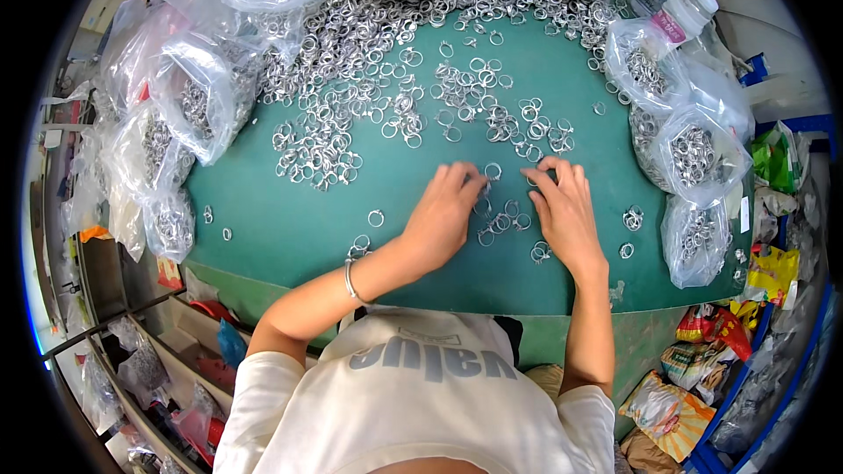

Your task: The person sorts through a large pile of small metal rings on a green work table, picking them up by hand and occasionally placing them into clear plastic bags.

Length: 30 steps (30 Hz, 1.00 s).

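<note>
Head view, two hands (443, 215), countless silver rings (342, 57), one bangle (349, 282)

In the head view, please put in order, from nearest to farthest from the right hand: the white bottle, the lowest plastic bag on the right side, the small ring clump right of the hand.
From the right hand:
1. Small ring clump: to its right.
2. Lowest plastic bag: farther right, slightly lower.
3. White bottle: at upper right.
</note>
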Available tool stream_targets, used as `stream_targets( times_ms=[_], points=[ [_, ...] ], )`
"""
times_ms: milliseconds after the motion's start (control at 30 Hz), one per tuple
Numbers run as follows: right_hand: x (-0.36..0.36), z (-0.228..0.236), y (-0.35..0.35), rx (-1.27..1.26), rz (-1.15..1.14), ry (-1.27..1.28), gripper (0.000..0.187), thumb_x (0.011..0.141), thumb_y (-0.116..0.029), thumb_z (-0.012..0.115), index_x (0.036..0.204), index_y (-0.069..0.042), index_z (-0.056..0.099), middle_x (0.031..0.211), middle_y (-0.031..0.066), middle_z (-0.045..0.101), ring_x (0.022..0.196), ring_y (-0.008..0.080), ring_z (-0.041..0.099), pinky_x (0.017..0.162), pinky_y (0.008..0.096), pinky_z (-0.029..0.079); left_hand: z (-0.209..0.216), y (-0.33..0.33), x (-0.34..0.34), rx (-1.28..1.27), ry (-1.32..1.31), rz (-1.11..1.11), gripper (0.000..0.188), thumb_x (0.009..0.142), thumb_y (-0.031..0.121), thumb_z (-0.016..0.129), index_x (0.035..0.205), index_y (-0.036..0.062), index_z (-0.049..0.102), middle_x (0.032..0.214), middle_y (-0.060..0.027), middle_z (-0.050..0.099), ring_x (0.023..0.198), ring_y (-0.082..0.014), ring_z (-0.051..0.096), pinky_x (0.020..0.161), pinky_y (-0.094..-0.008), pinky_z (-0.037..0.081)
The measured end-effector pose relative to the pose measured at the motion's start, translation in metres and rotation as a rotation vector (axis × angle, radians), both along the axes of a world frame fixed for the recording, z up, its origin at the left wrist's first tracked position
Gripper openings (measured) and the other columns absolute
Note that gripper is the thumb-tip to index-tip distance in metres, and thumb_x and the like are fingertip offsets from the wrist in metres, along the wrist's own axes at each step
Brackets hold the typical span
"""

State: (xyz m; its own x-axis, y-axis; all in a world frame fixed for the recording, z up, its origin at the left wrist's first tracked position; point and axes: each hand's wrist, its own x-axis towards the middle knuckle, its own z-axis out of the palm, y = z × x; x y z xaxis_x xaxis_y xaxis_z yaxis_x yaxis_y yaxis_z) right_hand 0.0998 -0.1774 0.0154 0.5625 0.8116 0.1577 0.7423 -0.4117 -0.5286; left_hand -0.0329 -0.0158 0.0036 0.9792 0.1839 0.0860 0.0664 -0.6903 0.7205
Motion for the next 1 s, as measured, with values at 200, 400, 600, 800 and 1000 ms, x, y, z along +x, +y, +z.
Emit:
stream_targets(
  times_ms=[200,400,600,800,1000],
  points=[
    [0.006,0.006,-0.024,0.018,0.026,0.162,0.026,0.078,-0.002,0.064,0.104,-0.004,0.063,0.104,0.0084,0.054,0.095,0.0278,0.050,0.083,0.0383,0.040,0.011,0.000,-0.019,-0.127,-0.077,0.074,0.038,0.081,-0.011,0.051,0.117,0.0001,0.053,0.112,-0.0157,0.048,0.100,-0.0338,0.050,0.087,-0.0396,0.043],
    [0.003,0.002,0.015,0.128,0.098,0.034,0.027,0.077,0.000,0.064,0.103,-0.004,0.064,0.106,0.0090,0.056,0.097,0.0292,0.052,0.084,0.0377,0.042,-0.004,0.002,0.018,0.015,-0.137,0.004,0.036,0.078,-0.008,0.059,0.112,0.0014,0.056,0.111,-0.0138,0.049,0.099,-0.0334,0.050,0.085,-0.0410,0.043],
    [0.005,0.010,-0.022,0.015,-0.069,0.079,0.025,0.075,-0.001,0.066,0.100,-0.005,0.065,0.105,0.0067,0.057,0.092,0.0274,0.052,0.079,0.0378,0.041,-0.014,0.020,0.028,0.074,-0.141,0.008,0.026,0.077,-0.003,0.064,0.102,0.0006,0.059,0.104,-0.0132,0.055,0.096,-0.0335,0.053,0.082,-0.0407,0.045],
    [-0.021,0.009,0.000,0.036,-0.028,-0.026,0.025,0.074,-0.006,0.070,0.098,-0.005,0.066,0.103,0.0059,0.055,0.095,0.0253,0.050,0.080,0.0369,0.038,-0.017,0.022,0.021,0.012,-0.190,0.107,0.016,0.079,-0.004,0.062,0.095,-0.0008,0.061,0.096,-0.0146,0.058,0.091,-0.0333,0.057,0.078,-0.0399,0.047],
    [-0.019,-0.001,0.002,-0.023,-0.048,-0.037,0.017,0.073,-0.004,0.069,0.089,-0.006,0.065,0.100,0.0062,0.054,0.096,0.0251,0.048,0.082,0.0375,0.036,0.013,0.024,0.017,-0.255,0.046,0.207,0.019,0.079,-0.005,0.061,0.097,-0.0008,0.060,0.096,-0.0148,0.058,0.088,-0.0322,0.058,0.077,-0.0392,0.048]
  ],
)
